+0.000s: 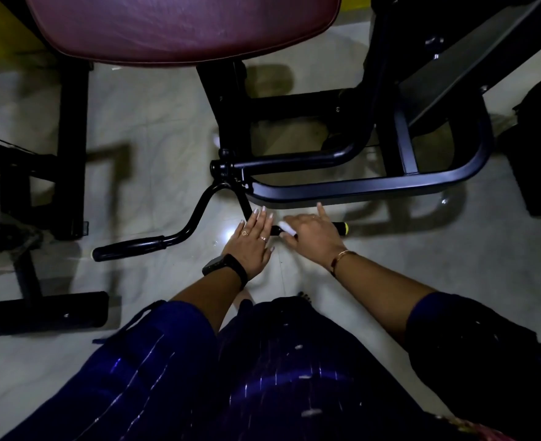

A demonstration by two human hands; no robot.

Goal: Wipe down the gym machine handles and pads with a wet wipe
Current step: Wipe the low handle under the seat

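A black curved handlebar hangs low over the floor, with a left grip [129,248] and a right grip [339,229] that ends in a yellow cap. My right hand [315,233] wraps around the right grip with a white wet wipe [287,228] under its fingers. My left hand [252,241], fingers straight, rests on the bar's middle just left of the wipe. The maroon seat pad [183,27] is above, at the top of the view.
The machine's black frame tubes [358,186] loop close behind the bar. A black upright and foot [49,310] stand at the left. More black frame [453,58] fills the top right. Pale tiled floor [154,138] lies beneath.
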